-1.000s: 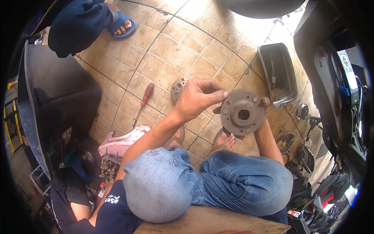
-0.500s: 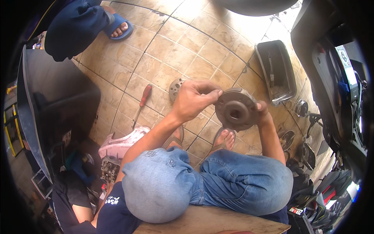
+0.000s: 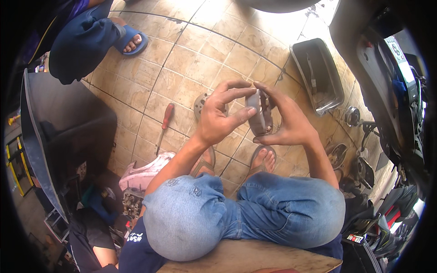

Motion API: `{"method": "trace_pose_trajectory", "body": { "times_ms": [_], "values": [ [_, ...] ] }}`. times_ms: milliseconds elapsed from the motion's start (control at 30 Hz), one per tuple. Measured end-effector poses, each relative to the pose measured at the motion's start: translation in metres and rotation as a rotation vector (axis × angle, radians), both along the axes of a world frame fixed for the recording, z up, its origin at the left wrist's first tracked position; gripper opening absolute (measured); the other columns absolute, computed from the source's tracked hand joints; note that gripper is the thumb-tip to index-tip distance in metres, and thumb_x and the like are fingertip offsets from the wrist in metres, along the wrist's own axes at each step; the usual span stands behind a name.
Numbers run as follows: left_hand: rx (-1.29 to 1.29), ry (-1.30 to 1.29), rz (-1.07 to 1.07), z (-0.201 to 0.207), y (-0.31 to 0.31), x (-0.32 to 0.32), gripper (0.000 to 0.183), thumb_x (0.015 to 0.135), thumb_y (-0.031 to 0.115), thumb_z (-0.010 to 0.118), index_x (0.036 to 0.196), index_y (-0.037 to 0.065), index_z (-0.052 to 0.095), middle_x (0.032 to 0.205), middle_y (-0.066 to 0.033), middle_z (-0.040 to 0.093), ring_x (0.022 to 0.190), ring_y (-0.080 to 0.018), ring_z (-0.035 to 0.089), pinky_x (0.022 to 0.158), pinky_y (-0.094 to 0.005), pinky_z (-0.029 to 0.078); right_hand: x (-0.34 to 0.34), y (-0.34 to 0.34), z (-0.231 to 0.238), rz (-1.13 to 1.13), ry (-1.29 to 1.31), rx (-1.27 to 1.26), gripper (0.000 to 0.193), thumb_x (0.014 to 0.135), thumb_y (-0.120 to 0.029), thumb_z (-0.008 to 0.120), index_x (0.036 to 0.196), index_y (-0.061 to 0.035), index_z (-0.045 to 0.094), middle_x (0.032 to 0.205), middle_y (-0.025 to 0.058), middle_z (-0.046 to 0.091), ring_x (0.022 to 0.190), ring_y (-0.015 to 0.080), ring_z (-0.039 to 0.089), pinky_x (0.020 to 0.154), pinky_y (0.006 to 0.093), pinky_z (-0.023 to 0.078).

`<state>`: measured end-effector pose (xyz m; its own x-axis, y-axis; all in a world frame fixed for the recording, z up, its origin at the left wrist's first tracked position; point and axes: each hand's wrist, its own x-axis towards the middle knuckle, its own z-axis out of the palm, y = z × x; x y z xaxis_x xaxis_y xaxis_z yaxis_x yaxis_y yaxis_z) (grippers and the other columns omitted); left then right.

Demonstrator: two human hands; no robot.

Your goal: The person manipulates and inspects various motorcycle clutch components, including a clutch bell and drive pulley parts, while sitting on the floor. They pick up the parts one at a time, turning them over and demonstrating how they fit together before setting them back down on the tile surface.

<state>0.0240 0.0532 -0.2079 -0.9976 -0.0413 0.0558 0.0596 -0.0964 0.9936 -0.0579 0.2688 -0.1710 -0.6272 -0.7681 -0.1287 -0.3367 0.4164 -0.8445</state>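
Between my hands a round, dark metal disc with a thick rim (image 3: 258, 116) is held above the floor, turned nearly edge-on. My right hand (image 3: 291, 120) grips its right side, fingers over the top edge and thumb under the bottom. My left hand (image 3: 217, 111) curves around the other side, with its thumb and fingertips at the disc's near-left face and upper edge. Just behind my left hand, a flat metal plate with round holes (image 3: 199, 105) lies on the tiles, partly covered. Left of it rests a screwdriver with a red handle (image 3: 168, 116).
A dark rectangular tray (image 3: 339, 88) stands at the far right, near loose metal parts (image 3: 337, 154). A big black bin-like panel (image 3: 77, 123) fills the left. A pinkish cover (image 3: 145, 170) and an engine part (image 3: 132, 200) lie by my left knee. Another person's sandalled foot (image 3: 134, 43) is at far left.
The disc has turned from showing its broad face with the central hole to nearly edge-on, and shifted slightly left. My right hand has come over its top edge.
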Motion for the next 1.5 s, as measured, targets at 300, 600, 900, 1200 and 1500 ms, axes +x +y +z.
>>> {"method": "trace_pose_trajectory", "body": {
  "times_ms": [300, 600, 900, 1200, 1500],
  "values": [
    [0.226, 0.123, -0.012, 0.001, 0.006, 0.003, 0.042, 0.080, 0.006, 0.086, 0.117, 0.003, 0.068, 0.138, -0.0163, 0.054, 0.131, -0.0262, 0.054, 0.109, -0.0384, 0.045, 0.001, 0.001, -0.006, -0.069, 0.371, -0.099, 0.109, 0.053, -0.019, 0.090, 0.152, -0.0160, 0.044, 0.138, 0.0192, 0.051, 0.116, 0.0406, 0.059, 0.093, 0.0471, 0.052],
    [0.156, 0.317, -0.075, 0.005, 0.002, 0.000, 0.037, 0.078, -0.003, 0.084, 0.110, 0.004, 0.067, 0.141, -0.0226, 0.050, 0.136, -0.0352, 0.051, 0.111, -0.0477, 0.050, -0.002, 0.001, -0.016, -0.086, 0.624, -0.260, 0.107, 0.054, -0.016, 0.090, 0.149, -0.0191, 0.041, 0.139, 0.0217, 0.051, 0.118, 0.0422, 0.058, 0.094, 0.0507, 0.051],
    [0.230, 0.205, -0.057, -0.008, 0.003, 0.004, 0.030, 0.084, -0.008, 0.078, 0.108, 0.001, 0.063, 0.139, -0.0223, 0.051, 0.133, -0.0311, 0.054, 0.110, -0.0447, 0.050, -0.005, 0.001, -0.028, -0.115, 0.675, -0.323, 0.108, 0.056, -0.018, 0.090, 0.150, -0.0179, 0.037, 0.138, 0.0219, 0.053, 0.122, 0.0421, 0.056, 0.100, 0.0523, 0.046],
    [-0.163, -0.178, 0.206, -0.021, -0.031, 0.029, 0.025, 0.090, 0.010, 0.077, 0.107, -0.002, 0.065, 0.125, -0.0152, 0.060, 0.108, -0.0218, 0.066, 0.090, -0.0341, 0.058, -0.028, -0.010, -0.113, -0.142, 0.544, 0.061, 0.097, 0.056, -0.025, 0.088, 0.143, -0.0163, 0.048, 0.134, 0.0184, 0.055, 0.118, 0.0406, 0.055, 0.100, 0.0502, 0.046],
    [-0.339, -0.311, 0.117, -0.023, -0.049, 0.050, 0.021, 0.091, 0.010, 0.075, 0.108, -0.001, 0.069, 0.123, -0.0127, 0.062, 0.111, -0.0222, 0.066, 0.091, -0.0341, 0.058, -0.041, -0.035, -0.169, -0.153, 0.555, 0.235, 0.091, 0.062, -0.024, 0.085, 0.146, -0.0197, 0.049, 0.138, 0.0186, 0.053, 0.122, 0.0399, 0.054, 0.105, 0.0489, 0.045]
  ]
}}
